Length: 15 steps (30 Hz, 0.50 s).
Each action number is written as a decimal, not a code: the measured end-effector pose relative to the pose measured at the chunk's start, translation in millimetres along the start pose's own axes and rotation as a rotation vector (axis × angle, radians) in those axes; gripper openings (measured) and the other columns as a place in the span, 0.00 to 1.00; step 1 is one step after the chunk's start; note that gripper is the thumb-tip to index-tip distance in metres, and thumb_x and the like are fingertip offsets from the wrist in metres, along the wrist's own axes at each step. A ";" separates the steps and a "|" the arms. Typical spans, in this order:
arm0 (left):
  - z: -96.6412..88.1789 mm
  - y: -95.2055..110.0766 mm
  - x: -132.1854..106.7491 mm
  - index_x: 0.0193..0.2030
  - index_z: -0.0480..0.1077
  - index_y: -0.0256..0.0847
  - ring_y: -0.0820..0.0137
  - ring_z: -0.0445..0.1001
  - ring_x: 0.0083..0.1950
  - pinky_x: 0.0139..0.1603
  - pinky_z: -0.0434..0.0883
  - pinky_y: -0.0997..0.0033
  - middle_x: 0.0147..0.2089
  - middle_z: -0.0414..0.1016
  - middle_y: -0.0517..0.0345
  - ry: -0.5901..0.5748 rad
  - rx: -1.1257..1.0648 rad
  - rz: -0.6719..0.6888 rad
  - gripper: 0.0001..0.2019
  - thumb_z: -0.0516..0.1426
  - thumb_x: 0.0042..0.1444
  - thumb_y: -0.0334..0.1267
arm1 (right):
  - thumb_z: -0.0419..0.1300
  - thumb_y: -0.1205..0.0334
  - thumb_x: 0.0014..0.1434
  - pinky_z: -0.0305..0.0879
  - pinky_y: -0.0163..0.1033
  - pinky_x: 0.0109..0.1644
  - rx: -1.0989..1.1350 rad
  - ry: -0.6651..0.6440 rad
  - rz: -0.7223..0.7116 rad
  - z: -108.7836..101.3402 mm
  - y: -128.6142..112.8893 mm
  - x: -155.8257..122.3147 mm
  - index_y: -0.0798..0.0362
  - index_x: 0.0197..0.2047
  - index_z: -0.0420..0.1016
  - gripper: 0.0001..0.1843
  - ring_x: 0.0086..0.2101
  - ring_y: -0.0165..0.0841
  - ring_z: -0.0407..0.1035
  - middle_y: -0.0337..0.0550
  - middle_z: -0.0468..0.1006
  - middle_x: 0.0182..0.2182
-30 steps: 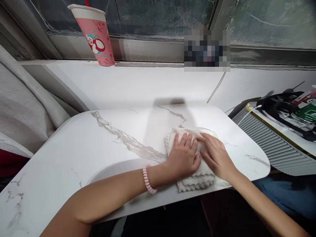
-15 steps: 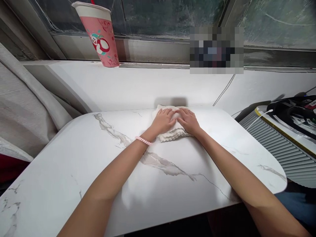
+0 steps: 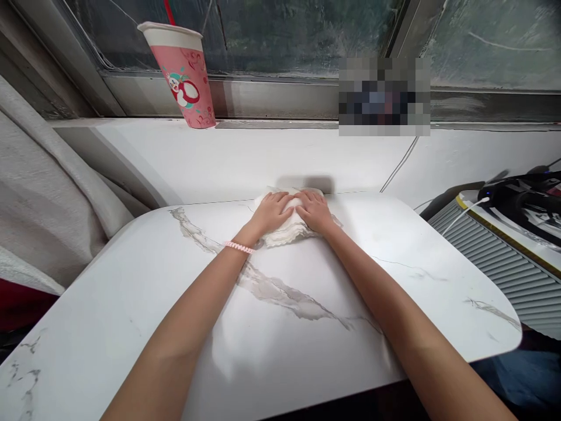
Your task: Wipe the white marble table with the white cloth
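Observation:
A folded white cloth (image 3: 284,233) lies at the far edge of the white marble-patterned table (image 3: 131,304), close to the wall. My left hand (image 3: 270,211) rests flat on its left part, fingers stretched out; a pink coil band is on that wrist. My right hand (image 3: 314,211) lies flat on the cloth's right part, fingers together and extended, touching the left hand. Both arms reach far forward across the table. Most of the cloth is hidden under the hands.
A pink paper cup (image 3: 184,73) with a red straw stands on the window sill at the back left. A grey curtain (image 3: 39,193) hangs at the left. At the right sit a ribbed grey unit (image 3: 495,263), cables and dark objects (image 3: 521,196).
Both hands have pushed the cloth from the table's near right edge to its far edge by the wall, then slightly left. The arms have stretched out.

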<state>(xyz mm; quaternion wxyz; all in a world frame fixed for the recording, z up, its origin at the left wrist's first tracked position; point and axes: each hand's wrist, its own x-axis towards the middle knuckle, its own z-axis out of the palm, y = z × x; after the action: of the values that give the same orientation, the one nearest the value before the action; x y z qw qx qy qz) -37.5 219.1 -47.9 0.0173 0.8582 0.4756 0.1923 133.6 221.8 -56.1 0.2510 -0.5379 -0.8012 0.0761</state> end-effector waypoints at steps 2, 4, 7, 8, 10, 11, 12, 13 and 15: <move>-4.7 -10.5 -6.6 0.64 0.61 0.41 0.63 0.60 0.67 0.69 0.52 0.56 0.67 0.64 0.50 -0.003 0.012 -0.020 0.22 0.44 0.67 0.42 | 0.46 0.62 0.62 0.47 0.53 0.65 0.006 -0.006 -0.013 6.6 -11.1 4.5 0.53 0.59 0.67 0.23 0.61 0.44 0.56 0.50 0.67 0.60; -8.8 -16.7 -12.8 0.64 0.61 0.42 0.63 0.60 0.67 0.69 0.53 0.56 0.66 0.64 0.51 -0.008 0.018 -0.033 0.22 0.43 0.67 0.42 | 0.46 0.62 0.63 0.46 0.53 0.66 0.013 -0.008 -0.032 11.6 -19.0 7.0 0.52 0.59 0.67 0.23 0.61 0.43 0.56 0.50 0.67 0.60; -11.5 -17.4 -17.8 0.64 0.60 0.42 0.62 0.60 0.66 0.69 0.53 0.54 0.66 0.64 0.51 -0.001 0.032 -0.052 0.22 0.43 0.66 0.42 | 0.45 0.61 0.64 0.46 0.53 0.66 0.012 0.003 -0.047 15.4 -22.9 7.2 0.52 0.59 0.66 0.23 0.61 0.43 0.55 0.50 0.67 0.60; -11.4 -16.2 -18.4 0.64 0.60 0.41 0.62 0.60 0.66 0.69 0.53 0.54 0.66 0.64 0.50 -0.001 0.041 -0.059 0.22 0.43 0.66 0.41 | 0.45 0.61 0.64 0.46 0.52 0.66 0.009 0.005 -0.052 15.9 -22.7 6.6 0.52 0.59 0.66 0.23 0.61 0.43 0.56 0.50 0.67 0.61; -10.6 -13.1 -19.0 0.64 0.60 0.41 0.61 0.60 0.67 0.69 0.52 0.53 0.66 0.64 0.50 0.000 0.055 -0.067 0.22 0.43 0.66 0.40 | 0.45 0.62 0.64 0.46 0.52 0.66 0.002 0.005 -0.055 15.6 -22.3 4.8 0.53 0.59 0.66 0.23 0.61 0.43 0.56 0.50 0.67 0.61; -10.2 -11.3 -19.6 0.64 0.61 0.40 0.62 0.60 0.67 0.69 0.52 0.54 0.66 0.64 0.49 0.000 0.060 -0.068 0.22 0.43 0.66 0.40 | 0.45 0.62 0.64 0.46 0.52 0.66 -0.002 0.002 -0.054 15.0 -22.6 3.4 0.53 0.60 0.66 0.23 0.61 0.44 0.56 0.50 0.67 0.61; -10.0 -9.5 -20.7 0.64 0.61 0.40 0.62 0.60 0.67 0.69 0.52 0.54 0.66 0.64 0.49 0.002 0.064 -0.069 0.22 0.43 0.66 0.40 | 0.45 0.62 0.64 0.46 0.52 0.66 -0.007 -0.003 -0.052 14.0 -23.5 1.4 0.53 0.60 0.66 0.23 0.61 0.43 0.56 0.50 0.67 0.61; -10.0 -7.3 -22.7 0.64 0.61 0.39 0.62 0.60 0.67 0.70 0.51 0.54 0.66 0.64 0.48 0.005 0.069 -0.071 0.22 0.43 0.66 0.40 | 0.45 0.62 0.64 0.46 0.52 0.66 -0.012 -0.008 -0.049 12.6 -24.9 -1.4 0.53 0.60 0.66 0.23 0.61 0.43 0.56 0.50 0.66 0.61; -10.9 -1.1 -29.7 0.64 0.61 0.38 0.61 0.60 0.67 0.70 0.50 0.53 0.67 0.63 0.47 0.005 0.081 -0.076 0.22 0.43 0.66 0.40 | 0.45 0.63 0.64 0.47 0.51 0.66 -0.026 -0.020 -0.047 8.8 -29.0 -10.3 0.54 0.60 0.66 0.23 0.62 0.43 0.55 0.50 0.66 0.61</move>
<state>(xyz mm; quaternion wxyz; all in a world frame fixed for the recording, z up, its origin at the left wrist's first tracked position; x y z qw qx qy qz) -56.3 193.6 -47.4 -0.0116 0.8392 0.5151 0.1741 108.5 202.0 -55.7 0.2376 -0.5212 -0.8171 0.0653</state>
